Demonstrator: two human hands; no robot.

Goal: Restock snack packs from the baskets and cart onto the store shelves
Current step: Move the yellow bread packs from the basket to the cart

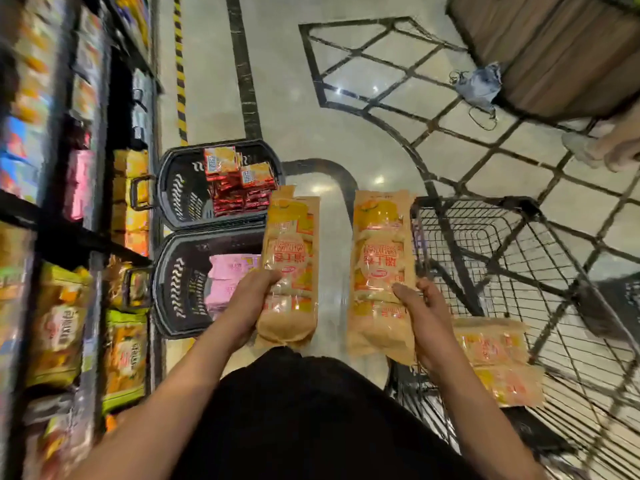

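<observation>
The left hand (258,299) grips a long orange snack pack (290,268) near its lower half, thumb curled over the front and fingers hidden behind, holding it upright over the floor. The right hand (420,315) holds a matching orange snack pack (379,268) the same way, its thumb pressed on the front and its fingers wrapped round the right edge. The two packs stand side by side with a gap of bare floor between them, both printed with red lettering and yellow fruit art. Just beside the right hand a black wire cart (519,258) stands open, and two more orange packs (498,362) of the same kind lie flat on its bottom grid. To the left of the left hand two dark plastic baskets sit on the floor, touching end to end: the nearer basket (180,285) holds pink packs (228,282), the farther basket (183,188) holds small red and orange packets (239,181). Beyond the baskets, along the left edge, store shelves (93,237) carry rows of colourful snack bags, blurred in this view. The floor (277,81) is glossy pale stone inlaid with dark bands and a lattice pattern, and a yellow-and-black striped line runs along it near the shelves. At the upper right a crumpled blue cloth (479,84) lies beside a brown wooden fixture (554,50).
</observation>
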